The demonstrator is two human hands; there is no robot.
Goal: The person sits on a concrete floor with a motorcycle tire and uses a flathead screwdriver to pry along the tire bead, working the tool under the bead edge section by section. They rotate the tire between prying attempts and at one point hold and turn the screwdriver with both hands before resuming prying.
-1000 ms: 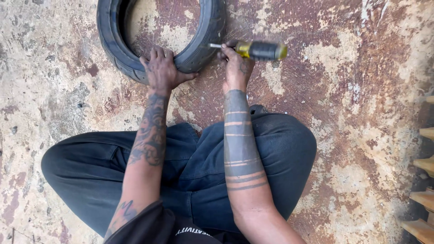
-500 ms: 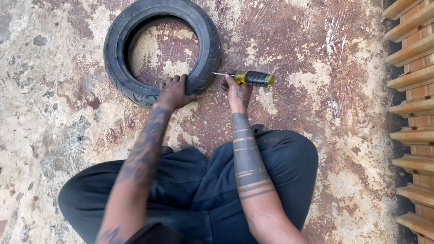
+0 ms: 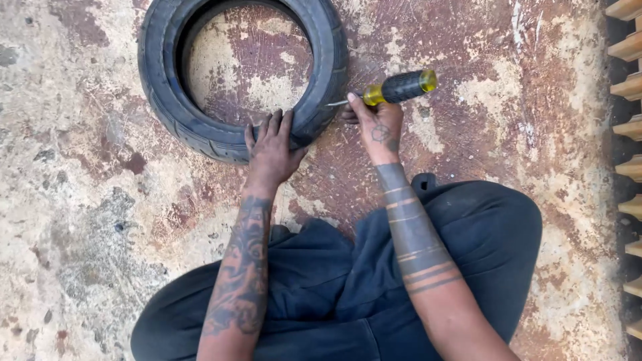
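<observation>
Black tyre (image 3: 221,127) flat on floor (image 3: 80,220), treaded, worn. Left hand (image 3: 271,150) spread, pressing tyre. Right hand (image 3: 378,127) gripping yellow-black screwdriver (image 3: 394,88).

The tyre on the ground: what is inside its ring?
Inside the tyre only bare, stained floor shows. The left hand rests on its near wall, covering that part; the ring's top edge lies out of frame.

Even, soft daylight; sharp focus, faint shadows.
</observation>
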